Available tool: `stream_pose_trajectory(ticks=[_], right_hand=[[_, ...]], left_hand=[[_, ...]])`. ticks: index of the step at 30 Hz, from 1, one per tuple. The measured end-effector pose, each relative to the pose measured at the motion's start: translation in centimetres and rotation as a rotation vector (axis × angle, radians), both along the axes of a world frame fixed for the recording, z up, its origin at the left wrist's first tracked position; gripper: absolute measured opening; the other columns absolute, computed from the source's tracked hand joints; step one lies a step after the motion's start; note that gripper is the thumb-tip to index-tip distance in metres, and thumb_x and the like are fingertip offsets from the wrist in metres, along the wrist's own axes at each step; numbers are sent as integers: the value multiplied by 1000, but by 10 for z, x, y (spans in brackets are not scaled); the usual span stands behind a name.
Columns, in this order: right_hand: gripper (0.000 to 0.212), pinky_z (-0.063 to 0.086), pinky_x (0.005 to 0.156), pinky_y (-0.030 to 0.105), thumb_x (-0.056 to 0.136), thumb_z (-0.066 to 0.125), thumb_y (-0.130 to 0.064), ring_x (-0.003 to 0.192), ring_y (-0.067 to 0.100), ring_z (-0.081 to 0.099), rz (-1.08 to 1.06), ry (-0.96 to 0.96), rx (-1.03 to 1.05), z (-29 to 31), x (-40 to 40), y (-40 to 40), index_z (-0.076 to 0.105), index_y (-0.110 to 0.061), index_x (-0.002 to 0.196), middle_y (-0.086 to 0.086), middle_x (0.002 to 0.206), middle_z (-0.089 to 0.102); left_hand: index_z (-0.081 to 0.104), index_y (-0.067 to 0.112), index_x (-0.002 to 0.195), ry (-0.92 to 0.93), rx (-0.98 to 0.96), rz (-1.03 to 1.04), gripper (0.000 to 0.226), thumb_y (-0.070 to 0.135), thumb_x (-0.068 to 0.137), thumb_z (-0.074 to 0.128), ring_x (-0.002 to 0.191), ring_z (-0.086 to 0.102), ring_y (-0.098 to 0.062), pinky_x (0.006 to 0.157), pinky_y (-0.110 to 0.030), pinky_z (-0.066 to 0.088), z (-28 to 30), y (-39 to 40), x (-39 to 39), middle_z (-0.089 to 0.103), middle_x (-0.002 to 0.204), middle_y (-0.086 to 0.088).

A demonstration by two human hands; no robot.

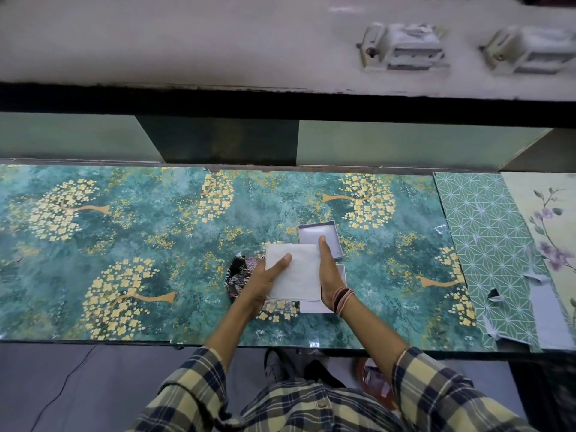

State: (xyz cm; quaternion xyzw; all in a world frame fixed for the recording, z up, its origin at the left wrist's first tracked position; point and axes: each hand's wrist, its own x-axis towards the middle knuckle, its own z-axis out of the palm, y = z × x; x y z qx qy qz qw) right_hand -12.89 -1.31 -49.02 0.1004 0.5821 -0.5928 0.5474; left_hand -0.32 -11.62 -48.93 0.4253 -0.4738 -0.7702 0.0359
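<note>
I hold a white square pad [296, 272] flat above the counter with both hands. My left hand [263, 280] grips its left edge, thumb lying on top. My right hand [328, 275] grips its right edge, thumb pointing away along the side. An open white box tray [324, 232] lies just beyond the pad. A second white box part [314, 305] lies under the pad and is mostly hidden. A dark patterned item [238, 274] sits on the counter to the left, partly behind my left hand.
The counter [124, 244] wears a teal sheet with golden trees. A green geometric sheet [486, 244] and a pale floral sheet [545, 219] cover its right end. A dark shelf edge [280, 107] runs behind, with two grey fixtures [405, 48] on the wall.
</note>
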Motion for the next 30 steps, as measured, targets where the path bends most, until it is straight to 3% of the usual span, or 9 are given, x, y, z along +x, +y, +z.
stream_pose_trajectory(ticks=[4, 6, 11, 13, 17, 23, 26, 28, 30], right_hand=[[71, 62, 84, 49, 95, 34, -74, 99, 35, 73, 11, 46, 13, 0, -4, 12, 73, -19, 119, 14, 110, 78], [64, 61, 89, 50, 95, 43, -70, 100, 36, 73, 49, 135, 70, 0, -4, 18, 73, -18, 117, 15, 110, 78], [20, 60, 70, 30, 94, 70, -31, 85, 21, 73, 118, 386, 165, -9, -17, 52, 71, -14, 106, 14, 114, 76], [23, 59, 65, 26, 93, 72, -32, 83, 19, 73, 169, 445, 198, -14, -22, 67, 71, -12, 105, 12, 110, 76], [42, 60, 77, 39, 87, 72, -50, 91, 23, 73, 278, 625, 353, -24, -24, 84, 69, -13, 106, 7, 106, 76], [26, 46, 71, 30, 96, 64, -44, 90, 19, 63, 345, 786, 400, -12, -12, 92, 57, -20, 105, -1, 99, 65], [40, 48, 66, 27, 93, 60, -56, 90, 20, 65, 364, 869, 426, -25, -13, 90, 64, -17, 100, -1, 96, 66], [58, 55, 77, 36, 88, 54, -70, 101, 24, 65, 370, 895, 454, -43, -16, 92, 65, -17, 107, 2, 104, 68], [59, 54, 89, 44, 91, 56, -64, 108, 27, 61, 358, 885, 449, -43, -16, 91, 60, -13, 118, 8, 117, 63]], left_hand=[[47, 18, 135, -111, -49, -17, 69, 62, 87, 69, 106, 72, -27, 84, -42, 63, -4, 11, -7, 69, 126, -8], [37, 21, 135, -151, -91, -23, 63, 59, 93, 64, 106, 70, -25, 81, -39, 62, -4, 19, -13, 64, 127, -5], [42, 14, 142, -163, -186, -19, 58, 42, 97, 66, 105, 69, -22, 84, -38, 61, -11, 32, -19, 64, 128, -7], [49, 12, 139, -175, -209, -84, 56, 40, 95, 70, 106, 70, -24, 87, -42, 61, -16, 35, -17, 66, 130, -10], [58, 9, 127, -222, -312, -227, 47, 38, 93, 72, 101, 70, -23, 76, -36, 60, -19, 43, -17, 70, 122, -10], [60, 15, 119, -277, -415, -295, 38, 39, 92, 72, 98, 71, -24, 73, -35, 59, -17, 47, -20, 71, 116, -8], [62, 13, 115, -313, -491, -309, 40, 42, 90, 73, 93, 70, -23, 70, -38, 60, -18, 45, -22, 70, 111, -8], [62, 10, 115, -333, -495, -304, 45, 44, 88, 73, 91, 70, -24, 75, -47, 63, -20, 43, -22, 69, 107, -9], [60, 8, 117, -349, -487, -297, 46, 42, 88, 74, 89, 68, -26, 79, -51, 63, -22, 42, -21, 66, 102, -8]])
